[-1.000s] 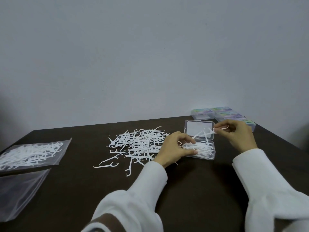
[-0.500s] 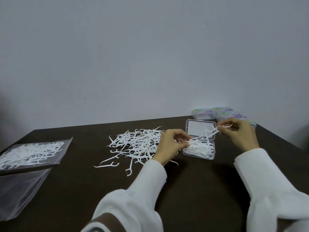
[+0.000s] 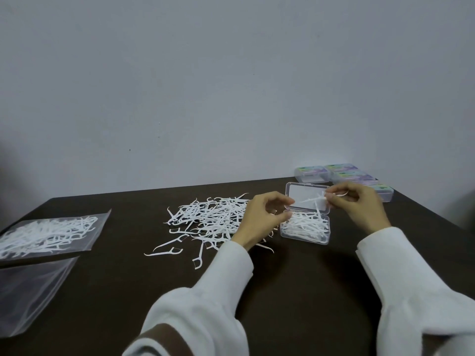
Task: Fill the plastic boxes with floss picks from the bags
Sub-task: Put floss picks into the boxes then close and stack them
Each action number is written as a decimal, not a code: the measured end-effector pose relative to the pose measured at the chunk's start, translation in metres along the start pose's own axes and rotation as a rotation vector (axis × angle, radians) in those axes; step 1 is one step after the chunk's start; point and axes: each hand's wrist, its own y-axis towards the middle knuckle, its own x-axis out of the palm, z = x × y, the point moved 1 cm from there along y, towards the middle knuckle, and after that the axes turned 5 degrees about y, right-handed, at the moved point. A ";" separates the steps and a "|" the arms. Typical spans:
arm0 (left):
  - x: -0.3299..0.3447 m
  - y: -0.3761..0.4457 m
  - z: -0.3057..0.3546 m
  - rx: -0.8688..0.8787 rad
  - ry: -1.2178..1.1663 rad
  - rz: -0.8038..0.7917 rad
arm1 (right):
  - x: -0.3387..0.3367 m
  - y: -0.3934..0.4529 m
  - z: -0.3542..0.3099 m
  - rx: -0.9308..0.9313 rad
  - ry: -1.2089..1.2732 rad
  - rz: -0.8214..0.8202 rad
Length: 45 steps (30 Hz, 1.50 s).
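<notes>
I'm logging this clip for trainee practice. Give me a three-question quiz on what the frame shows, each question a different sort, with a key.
1. True or false: the open box near the right hand already holds picks.
2. Where is the loose pile?
A. left of the open box
B. inside the empty bag
C. on the closed boxes
3. Fill in: the right hand pinches floss picks above the box's ____.

Key:
1. True.
2. A; the left hand hovers between pile and box, fingers curled, holding nothing I can see.
3. Lid, which lies open behind the tray.
</notes>
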 end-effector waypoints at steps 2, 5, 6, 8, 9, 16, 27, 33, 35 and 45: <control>-0.006 -0.002 -0.002 -0.028 0.048 -0.066 | 0.008 -0.003 0.000 -0.007 -0.012 -0.077; -0.008 -0.003 -0.004 -0.050 0.105 -0.144 | 0.016 -0.006 0.001 -0.041 -0.147 -0.193; -0.008 -0.003 -0.004 -0.048 0.114 -0.146 | 0.017 -0.006 0.002 -0.048 -0.229 -0.227; -0.007 -0.003 -0.005 -0.041 0.111 -0.125 | 0.017 -0.007 0.003 -0.069 -0.336 -0.242; -0.006 -0.004 -0.005 -0.036 0.098 -0.116 | 0.016 -0.007 0.003 -0.077 -0.365 -0.214; -0.006 -0.003 -0.002 0.008 0.091 -0.022 | 0.018 -0.012 -0.002 -0.015 -0.788 -0.037; -0.022 0.001 0.000 -0.019 0.050 0.113 | 0.016 -0.003 0.002 -0.024 -0.249 0.037; -0.035 0.005 -0.002 -0.028 -0.003 0.203 | 0.017 -0.001 0.000 -0.126 -0.270 -0.040; -0.034 0.005 -0.003 -0.038 -0.032 0.213 | 0.019 -0.001 0.006 -0.109 -0.389 -0.147; -0.003 0.003 -0.002 -0.061 -0.109 0.134 | 0.023 -0.004 0.007 -0.078 -0.509 -0.321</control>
